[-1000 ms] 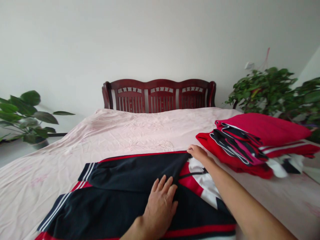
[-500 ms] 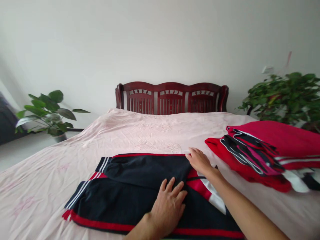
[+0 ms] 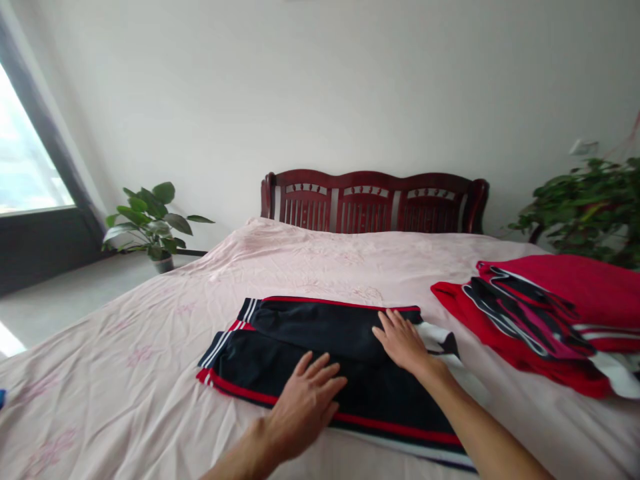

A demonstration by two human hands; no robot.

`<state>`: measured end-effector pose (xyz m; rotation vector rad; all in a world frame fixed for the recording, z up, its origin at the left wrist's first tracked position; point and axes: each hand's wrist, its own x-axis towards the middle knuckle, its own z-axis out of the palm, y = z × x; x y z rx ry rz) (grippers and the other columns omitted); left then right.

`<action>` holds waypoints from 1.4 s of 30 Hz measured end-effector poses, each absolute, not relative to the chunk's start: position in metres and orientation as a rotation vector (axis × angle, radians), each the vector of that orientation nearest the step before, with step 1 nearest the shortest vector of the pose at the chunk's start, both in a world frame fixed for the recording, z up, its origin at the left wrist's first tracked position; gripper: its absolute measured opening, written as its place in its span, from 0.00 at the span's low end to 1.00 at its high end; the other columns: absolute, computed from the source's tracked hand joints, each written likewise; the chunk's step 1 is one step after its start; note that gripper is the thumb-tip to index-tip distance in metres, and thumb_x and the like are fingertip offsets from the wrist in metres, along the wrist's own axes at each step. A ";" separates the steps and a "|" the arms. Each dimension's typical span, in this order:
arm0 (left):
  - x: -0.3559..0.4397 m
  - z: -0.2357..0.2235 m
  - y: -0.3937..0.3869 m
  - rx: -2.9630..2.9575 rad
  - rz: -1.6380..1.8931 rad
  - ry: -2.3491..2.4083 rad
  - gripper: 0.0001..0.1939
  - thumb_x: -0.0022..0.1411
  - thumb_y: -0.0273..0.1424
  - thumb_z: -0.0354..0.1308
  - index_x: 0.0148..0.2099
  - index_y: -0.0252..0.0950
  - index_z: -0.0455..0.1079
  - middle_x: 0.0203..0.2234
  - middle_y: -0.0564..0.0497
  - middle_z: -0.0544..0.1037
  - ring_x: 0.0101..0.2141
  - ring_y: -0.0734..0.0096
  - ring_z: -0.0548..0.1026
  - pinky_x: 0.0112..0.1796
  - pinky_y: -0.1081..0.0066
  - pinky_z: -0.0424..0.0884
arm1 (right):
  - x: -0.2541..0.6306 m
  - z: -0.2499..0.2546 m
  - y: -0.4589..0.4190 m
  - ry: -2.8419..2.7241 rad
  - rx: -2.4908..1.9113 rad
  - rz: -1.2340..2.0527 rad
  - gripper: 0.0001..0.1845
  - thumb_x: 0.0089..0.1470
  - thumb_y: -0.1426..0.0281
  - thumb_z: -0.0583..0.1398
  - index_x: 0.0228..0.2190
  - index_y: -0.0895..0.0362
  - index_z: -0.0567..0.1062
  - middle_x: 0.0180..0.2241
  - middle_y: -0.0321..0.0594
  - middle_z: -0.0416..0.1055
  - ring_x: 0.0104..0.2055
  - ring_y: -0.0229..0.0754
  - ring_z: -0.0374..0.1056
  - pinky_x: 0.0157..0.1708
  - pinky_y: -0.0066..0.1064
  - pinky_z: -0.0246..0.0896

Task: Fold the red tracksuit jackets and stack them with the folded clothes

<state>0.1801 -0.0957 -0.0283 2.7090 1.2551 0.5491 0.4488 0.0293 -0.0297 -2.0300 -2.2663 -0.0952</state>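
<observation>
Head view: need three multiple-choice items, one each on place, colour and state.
1. Where is the red pile relative to the navy garment?
A. On top of it
B. To its right
C. To its left

2. What colour is the bedspread?
A. Green
B. Grey
C. Pale pink

3. What state is the left hand in?
A. Open and spread
B. Closed in a fist
C. Gripping the red pile

Key:
1. B: the pile sits right of the garment in the head view.
2. C: pale pink shows all around the garment.
3. A: the fingers are extended and apart over the garment.
</observation>
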 end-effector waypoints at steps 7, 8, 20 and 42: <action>0.060 -0.042 -0.094 2.397 0.647 2.228 0.23 0.70 0.35 0.45 0.63 0.45 0.66 0.64 0.49 0.67 0.67 0.54 0.57 0.65 0.46 0.47 | 0.404 -0.056 -0.057 -2.418 -1.566 -0.187 0.31 0.66 0.55 0.48 0.65 0.55 0.61 0.68 0.47 0.54 0.70 0.52 0.46 0.67 0.51 0.44; 0.047 -0.047 -0.094 2.313 0.638 2.324 0.23 0.70 0.35 0.44 0.64 0.44 0.65 0.65 0.49 0.66 0.67 0.53 0.56 0.65 0.45 0.47 | 0.402 -0.060 -0.062 -2.422 -1.576 -0.180 0.31 0.66 0.56 0.49 0.65 0.55 0.61 0.68 0.47 0.54 0.70 0.52 0.46 0.67 0.51 0.44; 0.014 -0.064 -0.087 1.949 0.733 2.324 0.28 0.70 0.40 0.40 0.68 0.40 0.59 0.65 0.41 0.63 0.59 0.53 0.69 0.59 0.55 0.63 | 0.398 -0.054 -0.077 -2.258 -1.608 -0.132 0.26 0.64 0.65 0.52 0.61 0.55 0.67 0.65 0.44 0.61 0.68 0.49 0.53 0.66 0.48 0.48; 0.000 -0.082 -0.077 2.022 0.766 2.286 0.31 0.70 0.43 0.38 0.68 0.37 0.58 0.64 0.38 0.63 0.59 0.51 0.70 0.57 0.54 0.66 | 0.400 -0.057 -0.075 -2.186 -1.533 -0.076 0.24 0.61 0.71 0.56 0.58 0.56 0.70 0.62 0.46 0.66 0.65 0.50 0.58 0.64 0.49 0.53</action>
